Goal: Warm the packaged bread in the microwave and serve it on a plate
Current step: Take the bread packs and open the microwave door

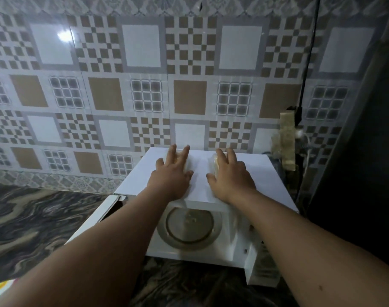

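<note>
A white microwave point(133, 178) stands on the counter with its door point(94, 220) swung open to the left. Inside, the round glass turntable point(189, 227) shows bare. Two clear-wrapped pale bread packs lie on the microwave's top. My left hand point(171, 173) lies over the left pack point(188, 166), fingers spread across it. My right hand point(230, 173) covers the right pack point(214, 163), thumb at its near side. Most of both packs is hidden under my hands. No plate shows.
The dark marbled counter point(34, 218) stretches left of the microwave. A patterned tile wall point(145, 85) rises right behind it. A black cable point(308, 54) and a taped plug fixture point(287, 138) hang at the right, beside a dark panel. A colourful packet corner point(1, 286) shows bottom left.
</note>
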